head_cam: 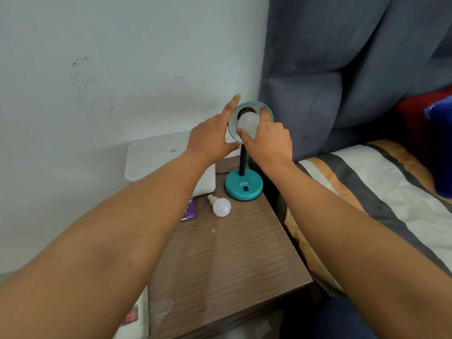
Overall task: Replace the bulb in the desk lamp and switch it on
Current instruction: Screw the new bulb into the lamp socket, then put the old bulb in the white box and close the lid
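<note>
A teal desk lamp stands on the wooden bedside table (227,253), with a round base (243,185) that carries a black switch and a shade (265,108) tilted toward me. My left hand (211,138) holds the shade's left rim, index finger stretched up along it. My right hand (267,140) grips a white bulb (248,123) sitting in the shade's socket, thumb below and fingers over the top. The bulb's screw end is hidden inside the shade. A second white bulb (220,205) lies loose on the table in front of the base.
A white box (156,157) sits at the back left against the wall, a purple carton (189,211) partly under my left forearm. A bed with a striped sheet (381,192) borders the table's right edge. A grey curtain (342,69) hangs behind the lamp.
</note>
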